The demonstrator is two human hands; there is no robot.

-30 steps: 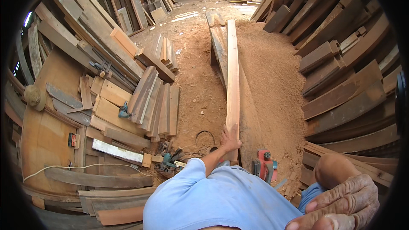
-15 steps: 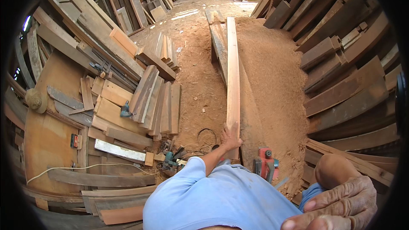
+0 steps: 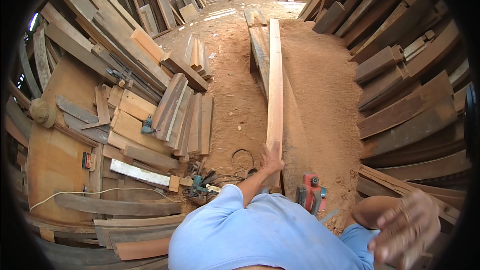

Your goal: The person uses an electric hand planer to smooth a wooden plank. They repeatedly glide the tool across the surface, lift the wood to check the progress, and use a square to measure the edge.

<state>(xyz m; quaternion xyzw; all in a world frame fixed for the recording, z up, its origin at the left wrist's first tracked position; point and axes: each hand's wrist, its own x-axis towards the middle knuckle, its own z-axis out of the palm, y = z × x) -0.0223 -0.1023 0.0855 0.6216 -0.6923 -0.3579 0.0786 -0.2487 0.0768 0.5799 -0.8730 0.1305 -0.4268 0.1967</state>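
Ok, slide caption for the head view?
Left hand on a long board, blurred right hand off it, red power tool nearby.

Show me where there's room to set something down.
Free: broad sawdusty floor between the bench and right-hand leaning timber; also a scrap-dotted strip between the bench and stacked short boards. Crowded: around the teal power tool near the left sleeve.

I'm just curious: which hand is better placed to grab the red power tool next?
Probably the right hand: though blurred, it appears empty, raised to the right of the red power tool. The left hand is on the long pale board.
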